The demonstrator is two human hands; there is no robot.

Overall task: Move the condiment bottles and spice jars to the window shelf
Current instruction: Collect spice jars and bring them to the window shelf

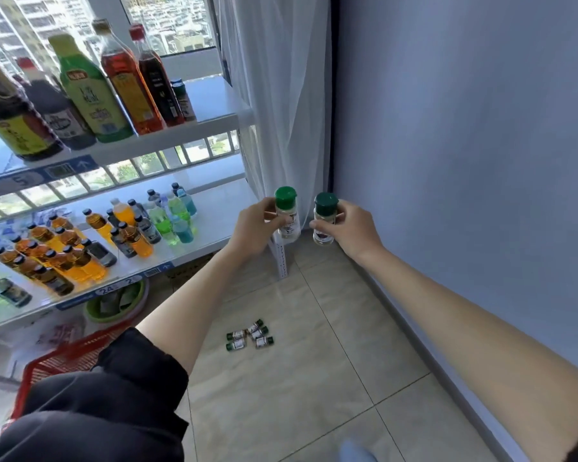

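My left hand [254, 228] grips a clear spice jar with a green cap [286, 208], held upright just off the right end of the lower shelf. My right hand [351, 228] holds a second green-capped spice jar [325, 218] upright beside it, a little apart. Several more small spice jars [250, 335] lie on their sides on the tiled floor below. On the top window shelf [217, 105] stand tall condiment bottles [90, 91] in a row, with two small spice jars [182, 98] at the row's right end.
The lower shelf [214, 225] carries many small drink bottles [80, 248]. A red basket [64, 365] sits at the lower left, with a green basin [114, 305] under the shelf. A white curtain [281, 95] hangs by the blue wall [464, 161].
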